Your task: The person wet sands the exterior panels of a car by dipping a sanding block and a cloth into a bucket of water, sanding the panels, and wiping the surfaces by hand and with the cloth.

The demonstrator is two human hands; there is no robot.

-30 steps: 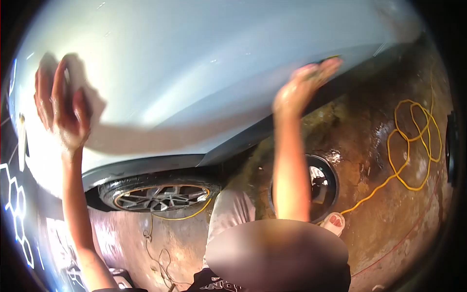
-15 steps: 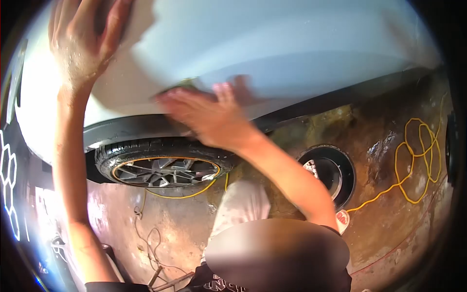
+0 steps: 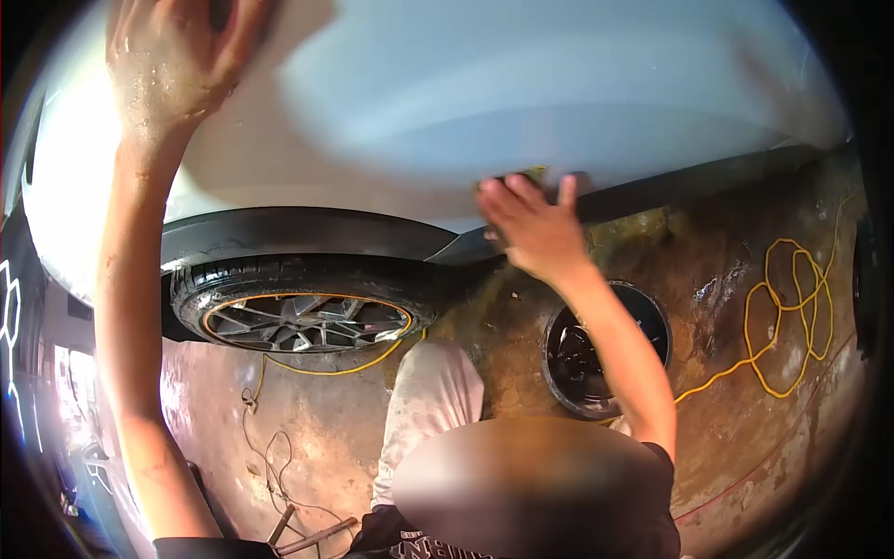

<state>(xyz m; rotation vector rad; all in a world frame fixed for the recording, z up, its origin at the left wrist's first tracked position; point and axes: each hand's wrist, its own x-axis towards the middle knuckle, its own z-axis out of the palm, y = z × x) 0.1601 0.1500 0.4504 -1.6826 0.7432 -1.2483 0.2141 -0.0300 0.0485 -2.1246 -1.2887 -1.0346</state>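
Note:
My right hand [image 3: 540,228] presses fingers-forward against the lower edge of a glossy pale car panel [image 3: 419,112], just above its dark trim. Under its fingers is a small dark pad [image 3: 535,173] with a yellowish edge, mostly hidden by the hand. My left hand [image 3: 177,65], wet with droplets, rests high on the same panel with its fingers apart; the fingertips run out of the frame. Below the dark wheel-arch trim [image 3: 307,228] sits the car's wheel [image 3: 307,321], with dark spokes and an orange rim line.
A round black bucket [image 3: 551,373] with dark liquid stands on the wet, stained floor [image 3: 708,317], partly behind my right forearm. A yellow cord [image 3: 754,359] lies in loops at the right. Thin cable [image 3: 270,456] trails at lower left beside a metal frame [image 3: 317,536].
My right hand and the pad have slid right along the panel, from above the wheel to beyond the arch. The left hand stays on the panel. More of the bucket's inside shows.

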